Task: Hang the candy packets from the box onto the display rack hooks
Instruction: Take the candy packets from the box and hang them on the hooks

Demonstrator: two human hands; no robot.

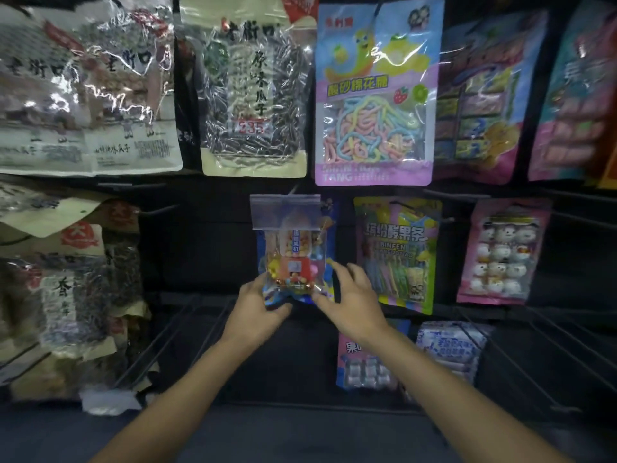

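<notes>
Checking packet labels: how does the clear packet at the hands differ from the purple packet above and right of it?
The clear packet is smaller and see-through; the purple packet is larger and printed, with a window. The left hand holds the clear packet's bottom; the purple packet hangs untouched. Both are upright.

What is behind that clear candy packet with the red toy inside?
A blue packet sits behind the clear candy packet; only its right edge and bottom show. Its front is covered, so what it holds cannot be told.
</notes>
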